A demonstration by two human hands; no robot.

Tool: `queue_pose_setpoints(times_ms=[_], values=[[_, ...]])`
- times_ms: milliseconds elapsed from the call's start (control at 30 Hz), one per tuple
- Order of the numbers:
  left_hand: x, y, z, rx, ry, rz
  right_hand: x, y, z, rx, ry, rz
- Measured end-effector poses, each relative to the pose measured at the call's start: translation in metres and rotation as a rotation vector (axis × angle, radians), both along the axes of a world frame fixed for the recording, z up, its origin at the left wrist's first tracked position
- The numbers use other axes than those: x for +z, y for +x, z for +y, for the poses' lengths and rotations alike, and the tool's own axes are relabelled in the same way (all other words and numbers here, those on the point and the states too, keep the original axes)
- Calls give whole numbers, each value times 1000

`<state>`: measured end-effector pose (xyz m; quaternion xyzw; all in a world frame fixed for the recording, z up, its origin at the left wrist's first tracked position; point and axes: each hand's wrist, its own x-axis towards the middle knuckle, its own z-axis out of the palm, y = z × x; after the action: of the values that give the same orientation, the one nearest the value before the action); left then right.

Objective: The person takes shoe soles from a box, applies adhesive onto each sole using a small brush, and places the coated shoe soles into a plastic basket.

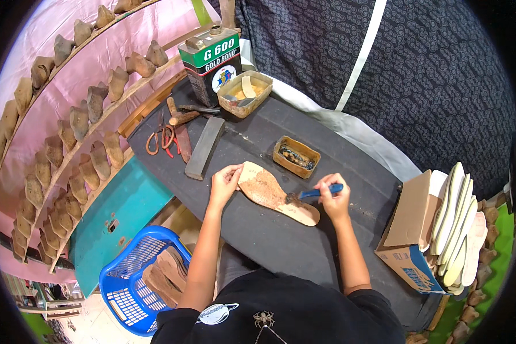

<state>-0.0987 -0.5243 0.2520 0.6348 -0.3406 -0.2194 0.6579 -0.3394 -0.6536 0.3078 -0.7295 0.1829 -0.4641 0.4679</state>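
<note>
A tan shoe insole (262, 184) lies on the dark worktable, its wide end up at the left and its narrow end toward the lower right. My left hand (227, 181) pinches the wide end's left edge between thumb and fingers. In my right hand (333, 198) is a brush (311, 194) with a blue handle, its head touching the insole near the narrow end. Much of the insole's upper face looks brownish and wet, with paler rims. Just beyond it sits a small tan tray (286, 165) with dark, crusted residue inside.
At the back stand a green-and-black metal can (203, 86) and a plastic tub (235, 109). Scissors (152, 143), a hammer (183, 118) and a grey block (205, 148) lie left. A cardboard box (407, 215) of pale insoles stands right; a blue basket (120, 307) and shelved shoe lasts (117, 83) are left.
</note>
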Motion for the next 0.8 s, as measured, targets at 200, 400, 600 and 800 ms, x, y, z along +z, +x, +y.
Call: queue_pose_setpoints(times_ms=[200,400,600,800], values=[[-5,4,0,-4,16,-10,13,-31,-12,-15,-51,-25],[-6,3,-2,-26,1,18,15,-10,3,-182,-61,-91],[-3,3,-2,-30,-12,9,8,8,17,-24,30,-12],[-5,5,1,-22,3,5,11,-20,2,-24,-106,-18]])
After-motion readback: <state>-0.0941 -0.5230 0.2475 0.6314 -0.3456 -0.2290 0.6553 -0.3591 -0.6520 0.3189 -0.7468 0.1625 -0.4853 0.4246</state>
